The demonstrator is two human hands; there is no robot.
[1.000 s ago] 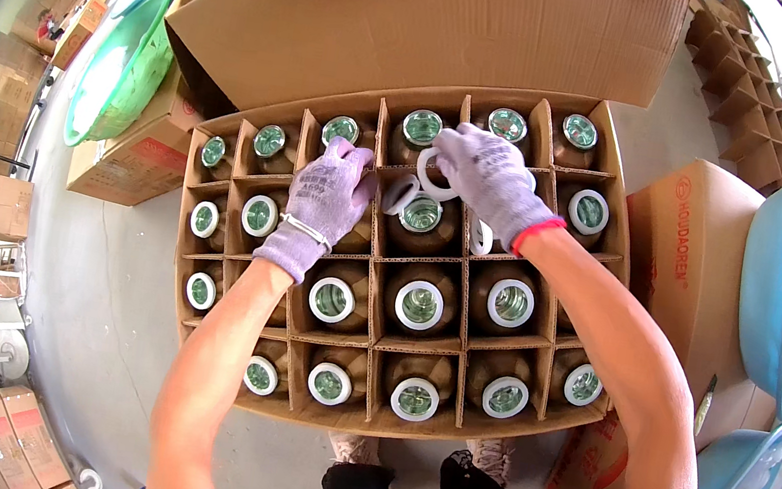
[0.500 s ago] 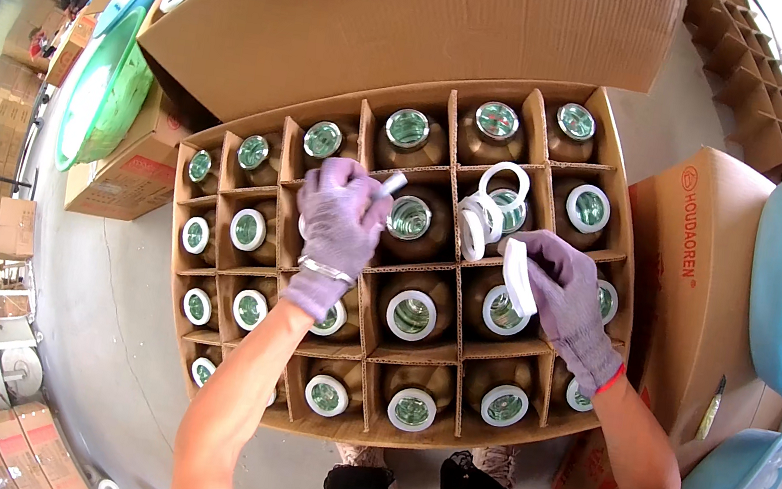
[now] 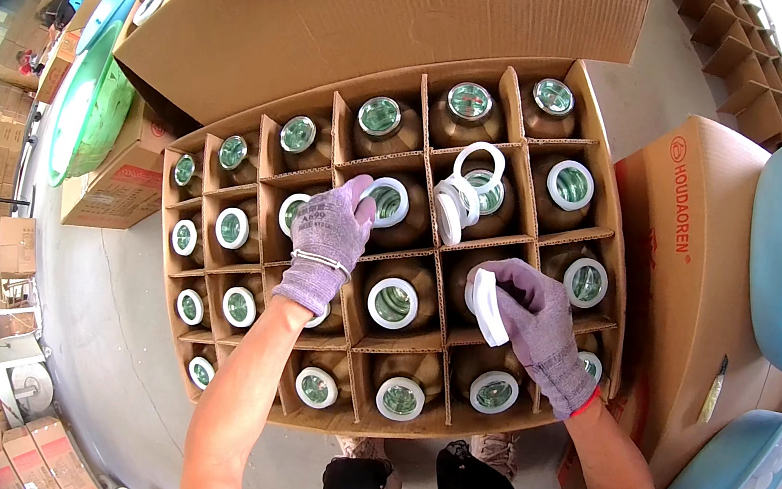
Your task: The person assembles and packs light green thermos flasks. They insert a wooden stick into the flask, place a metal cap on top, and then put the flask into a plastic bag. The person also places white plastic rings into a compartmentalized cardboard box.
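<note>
A large cardboard box with dividers holds several glass jars with green-tinted mouths. My left hand, in a grey-purple glove, pinches the edge of a white ring lying on a jar mouth in the second row from the far side. In my right hand, gloved alike, is a white ring, possibly more than one stacked. Loose white rings lean over a neighbouring jar. Most nearer jars wear white rings; far-row jars such as this jar show bare rims.
A raised box flap rises on the far side. To the right, a closed carton stands near blue basins of white pieces. Left are a green basin and a carton. Cardboard dividers lie at far right.
My left hand has brought its white ring from above the dividers down onto a jar mouth. My right hand still holds its ring, slightly lower and nearer. The whole view has shifted a little.
</note>
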